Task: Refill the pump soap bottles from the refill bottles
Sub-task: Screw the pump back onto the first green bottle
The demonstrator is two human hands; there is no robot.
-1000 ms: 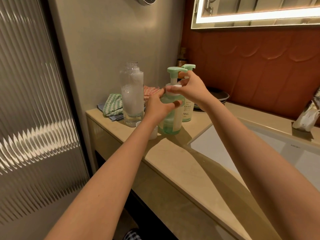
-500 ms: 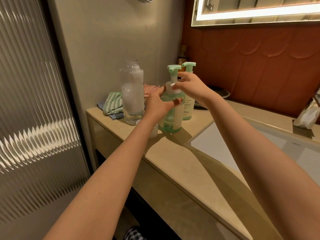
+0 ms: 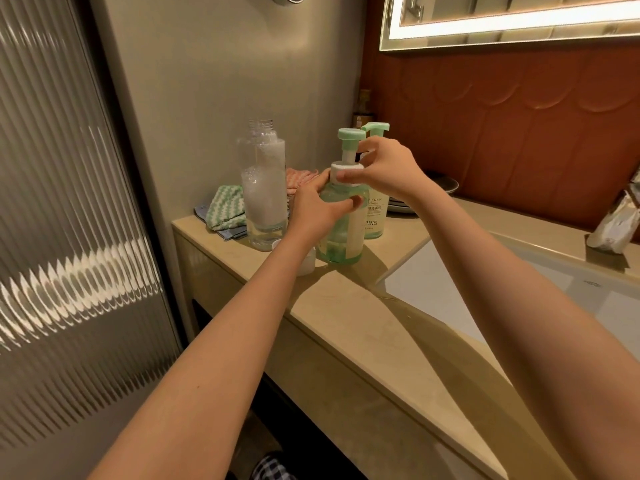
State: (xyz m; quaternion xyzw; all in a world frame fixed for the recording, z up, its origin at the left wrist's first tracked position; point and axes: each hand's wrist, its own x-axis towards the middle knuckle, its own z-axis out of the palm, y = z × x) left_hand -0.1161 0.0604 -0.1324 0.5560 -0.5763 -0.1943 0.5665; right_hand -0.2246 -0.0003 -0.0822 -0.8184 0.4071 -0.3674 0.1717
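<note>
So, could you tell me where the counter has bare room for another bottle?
Free: the counter in front of the near pump bottle, left of the sink, and the back strip between the plates and the crumpled bag. Crowded: the corner with the refill bottle, cloths and far pump bottle.

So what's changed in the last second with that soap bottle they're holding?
The right hand, pinching the white collar of the front pump bottle, seems to have twisted it: the green pump head now looks narrower, as if turned. The left hand still grips the bottle's body. The clear refill bottle, the second pump bottle and the cloths stayed put.
</note>
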